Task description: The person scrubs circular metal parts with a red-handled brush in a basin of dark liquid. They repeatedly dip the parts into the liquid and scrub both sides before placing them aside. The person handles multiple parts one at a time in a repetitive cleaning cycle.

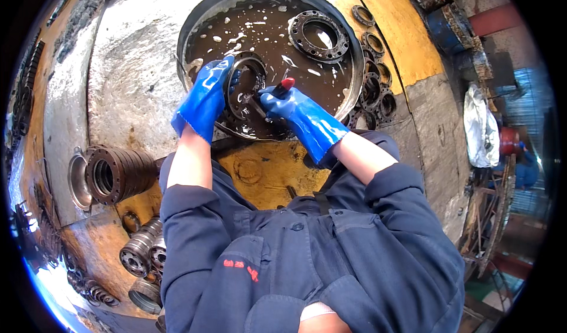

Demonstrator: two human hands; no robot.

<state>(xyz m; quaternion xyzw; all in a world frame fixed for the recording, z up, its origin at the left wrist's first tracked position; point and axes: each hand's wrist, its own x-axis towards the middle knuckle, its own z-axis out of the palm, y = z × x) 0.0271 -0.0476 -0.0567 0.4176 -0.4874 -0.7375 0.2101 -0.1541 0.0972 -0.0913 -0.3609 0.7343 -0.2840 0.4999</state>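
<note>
In front of me stands a wide round basin [357, 61] of murky brown water with patches of foam. My left hand [207, 94], in a blue rubber glove, grips the left side of a dark metal flange ring [258, 67], which is tilted up at the basin's near left part. My right hand [298, 105], gloved alike, is closed round a tool with a red-and-black handle [287, 84]. The tool's working end is near the ring's lower right side and hard to make out. A larger flange ring with bolt holes [338, 46] lies at the basin's far right.
Several dark rings [372, 100] lie along the basin's right side. To my left, a row of flanges [133, 170] stands beside a shiny metal ring [77, 179]. More stacked metal parts [139, 253] are nearer. A white sack [479, 126] sits far right.
</note>
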